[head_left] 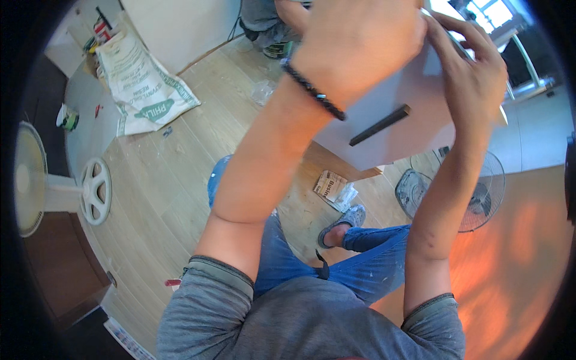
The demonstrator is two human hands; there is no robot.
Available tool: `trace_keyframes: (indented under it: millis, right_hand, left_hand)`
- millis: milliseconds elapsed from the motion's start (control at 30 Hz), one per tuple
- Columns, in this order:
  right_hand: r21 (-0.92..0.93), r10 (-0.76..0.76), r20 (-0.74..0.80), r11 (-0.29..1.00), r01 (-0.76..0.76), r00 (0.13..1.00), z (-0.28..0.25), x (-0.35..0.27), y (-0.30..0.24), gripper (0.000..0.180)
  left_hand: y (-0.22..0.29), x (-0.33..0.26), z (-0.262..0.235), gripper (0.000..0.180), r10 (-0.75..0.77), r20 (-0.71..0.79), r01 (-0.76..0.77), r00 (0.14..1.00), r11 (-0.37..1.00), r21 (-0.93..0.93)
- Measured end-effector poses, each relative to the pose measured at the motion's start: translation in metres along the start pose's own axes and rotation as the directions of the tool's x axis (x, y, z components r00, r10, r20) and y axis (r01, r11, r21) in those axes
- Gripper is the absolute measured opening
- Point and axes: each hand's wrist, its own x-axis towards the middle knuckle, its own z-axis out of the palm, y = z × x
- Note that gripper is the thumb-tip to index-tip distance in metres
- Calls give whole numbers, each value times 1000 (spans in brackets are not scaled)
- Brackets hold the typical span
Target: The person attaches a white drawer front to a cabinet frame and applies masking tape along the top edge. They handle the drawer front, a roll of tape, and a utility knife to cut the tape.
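Note:
A white panel [420, 133] with a dark bar handle [379, 125] stands in front of me, seen at a slant. My right hand [474, 69] is at its upper right edge, fingers bent over the thin rim and gripping it. Across the panel's upper left part reaches my left hand [363, 45], blurred, its back toward me and its fingers hidden. A black beaded bracelet [313, 89] circles the left wrist. Whether the left hand holds anything is hidden.
Another person [264, 24] sits at the top beside a can [278, 49]. A printed sack [147, 84] lies at far left, near a white standing fan [60, 183]. A second fan [483, 192] is low at right. Cardboard scraps [330, 186] lie by my foot.

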Motion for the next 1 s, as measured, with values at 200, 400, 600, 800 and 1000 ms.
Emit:
trace_keyframes:
  millis: [200,400,600,800,1000]
  right_hand:
    - [-11,-78,-31,997,78,996,-13,6,18,22]
    - [15,-82,44,997,82,996,-17,0,38,29]
    - [-23,-105,71,994,107,992,-20,-1,22,23]
    - [-51,-156,83,986,160,984,-3,2,4,18]
    - [-75,30,-53,997,-34,998,0,6,-14,21]
  left_hand:
    - [1,2,13,11,56,-31,-54,998,997,60]
    - [-2,-9,13,21,-25,48,27,999,999,-31]
    - [3,0,-10,24,81,268,-42,960,988,-148]
    - [-31,-24,16,20,-93,-220,-1,971,919,-394]
    - [-198,32,72,24,-423,-75,351,903,826,-441]
